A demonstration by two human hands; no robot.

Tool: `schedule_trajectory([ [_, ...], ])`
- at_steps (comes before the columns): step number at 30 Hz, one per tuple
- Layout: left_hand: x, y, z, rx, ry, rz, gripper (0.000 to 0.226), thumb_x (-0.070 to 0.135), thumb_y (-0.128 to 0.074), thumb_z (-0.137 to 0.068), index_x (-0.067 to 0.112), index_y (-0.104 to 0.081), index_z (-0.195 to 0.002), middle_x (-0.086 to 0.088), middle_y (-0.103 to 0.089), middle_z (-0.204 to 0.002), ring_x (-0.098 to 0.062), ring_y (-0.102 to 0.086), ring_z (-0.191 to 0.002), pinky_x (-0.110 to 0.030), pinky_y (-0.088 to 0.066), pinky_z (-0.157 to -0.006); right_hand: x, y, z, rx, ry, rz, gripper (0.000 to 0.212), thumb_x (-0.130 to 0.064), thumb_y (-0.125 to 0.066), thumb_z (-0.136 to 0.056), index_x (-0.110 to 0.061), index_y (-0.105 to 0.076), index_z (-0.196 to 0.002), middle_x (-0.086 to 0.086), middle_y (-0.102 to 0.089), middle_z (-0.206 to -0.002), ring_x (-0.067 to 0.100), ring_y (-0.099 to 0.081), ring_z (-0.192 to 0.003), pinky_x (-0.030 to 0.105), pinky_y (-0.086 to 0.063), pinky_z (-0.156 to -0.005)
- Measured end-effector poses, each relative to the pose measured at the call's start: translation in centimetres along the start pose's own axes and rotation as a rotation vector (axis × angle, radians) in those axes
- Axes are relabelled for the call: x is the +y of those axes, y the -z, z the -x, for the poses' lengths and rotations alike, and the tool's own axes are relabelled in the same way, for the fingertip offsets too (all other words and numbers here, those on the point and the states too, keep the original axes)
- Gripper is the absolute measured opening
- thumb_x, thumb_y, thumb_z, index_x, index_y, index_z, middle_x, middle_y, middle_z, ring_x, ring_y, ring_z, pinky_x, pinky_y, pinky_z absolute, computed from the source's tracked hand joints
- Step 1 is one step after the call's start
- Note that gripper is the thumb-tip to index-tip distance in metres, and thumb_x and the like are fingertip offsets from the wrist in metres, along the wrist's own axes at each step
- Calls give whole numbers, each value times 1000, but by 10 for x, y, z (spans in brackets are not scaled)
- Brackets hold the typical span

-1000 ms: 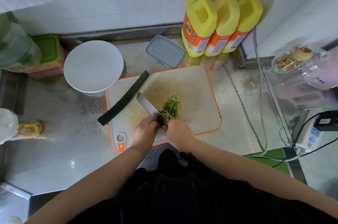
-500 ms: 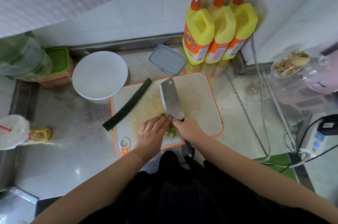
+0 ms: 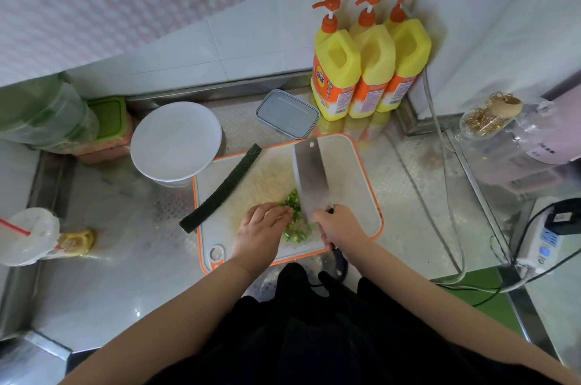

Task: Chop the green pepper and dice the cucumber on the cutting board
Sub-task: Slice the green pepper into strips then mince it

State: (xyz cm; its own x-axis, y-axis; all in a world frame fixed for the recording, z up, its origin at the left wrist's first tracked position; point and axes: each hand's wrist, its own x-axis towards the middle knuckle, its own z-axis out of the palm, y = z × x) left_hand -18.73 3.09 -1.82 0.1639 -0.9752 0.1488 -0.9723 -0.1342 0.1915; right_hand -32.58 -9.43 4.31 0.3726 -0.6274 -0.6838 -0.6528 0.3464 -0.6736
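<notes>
While the right hand [image 3: 338, 227] grips the handle of the big knife [image 3: 309, 178], its flat blade lies over the cutting board [image 3: 352, 196], pointing away from the person. The left hand [image 3: 262, 232] rests on the board with its fingers stretched out, touching the chopped green pepper [image 3: 294, 218] — a small pile of bits just beside the blade. The cucumber [image 3: 224, 188], long and dark, lies slanted across the board's left edge, one end sticking out onto the metal counter [image 3: 125, 274].
</notes>
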Motion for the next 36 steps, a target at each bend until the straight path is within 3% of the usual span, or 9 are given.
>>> schedule_trajectory([
  [6,6,19,-18,-45,360,333,15,19,-62,-85,22,-77,-87,8,-71,-84,-20,-61,-89,-31,-44,-79,9,16,3,58,291,543,38,-48,-39,-97,-12,-44,-89,4,-56,-74,26,-55,-71,34,-38,-63],
  [9,5,28,-24,-65,510,474,5,23,-71,-86,21,-70,-82,10,-62,-82,-15,-52,-91,-29,-42,-76,15,13,9,110,397,644,36,-43,-37,-99,-8,-44,-104,10,-66,-88,29,-64,-82,36,-43,-63],
  [11,4,31,-20,-57,529,468,16,28,-72,-85,20,-60,-77,12,-55,-76,-15,-50,-83,-30,-42,-69,18,11,11,105,415,674,34,-38,-40,-100,-6,-42,-107,10,-66,-93,30,-65,-84,37,-46,-64],
  [14,4,33,-8,-64,594,466,15,30,-65,-89,19,-55,-89,6,-53,-77,-17,-52,-74,-31,-44,-65,23,9,14,57,405,668,33,-36,-43,-99,-5,-38,-110,11,-64,-98,32,-64,-89,36,-44,-63],
  [19,5,29,15,179,383,298,27,16,-40,-93,7,-55,-113,-6,-62,-104,-27,-57,-91,-45,-52,-77,29,10,16,29,420,725,32,-36,-50,-95,-11,-32,-104,9,-63,-92,29,-65,-84,30,-39,-57],
  [24,24,27,-10,-107,44,31,53,37,-40,-93,25,-39,-144,0,-38,-150,-29,-34,-136,-48,-27,-112,34,9,22,-6,436,784,33,-36,-53,-94,-15,-27,-97,5,-61,-87,26,-65,-81,29,-40,-57],
  [28,34,11,-29,-332,-119,-55,50,48,-34,-94,33,-50,-139,0,-39,-152,-33,-37,-138,-56,-27,-111,36,6,23,-75,389,720,27,-26,-52,-94,-12,-32,-105,11,-63,-104,31,-63,-93,34,-41,-68],
  [33,39,7,-33,-453,-150,-62,59,50,-11,-102,38,-67,-116,0,-49,-144,-34,-48,-130,-59,-37,-105,44,9,23,-55,442,755,41,-27,-54,-94,-3,-35,-120,11,-63,-101,31,-63,-90,29,-33,-61],
  [36,43,11,-35,-436,-74,-58,64,51,-1,-101,40,-57,-131,3,-38,-152,-30,-41,-137,-52,-19,-114,47,13,23,-43,446,768,30,-28,-53,-94,-11,-35,-111,7,-58,-94,28,-60,-82,28,-31,-62],
])
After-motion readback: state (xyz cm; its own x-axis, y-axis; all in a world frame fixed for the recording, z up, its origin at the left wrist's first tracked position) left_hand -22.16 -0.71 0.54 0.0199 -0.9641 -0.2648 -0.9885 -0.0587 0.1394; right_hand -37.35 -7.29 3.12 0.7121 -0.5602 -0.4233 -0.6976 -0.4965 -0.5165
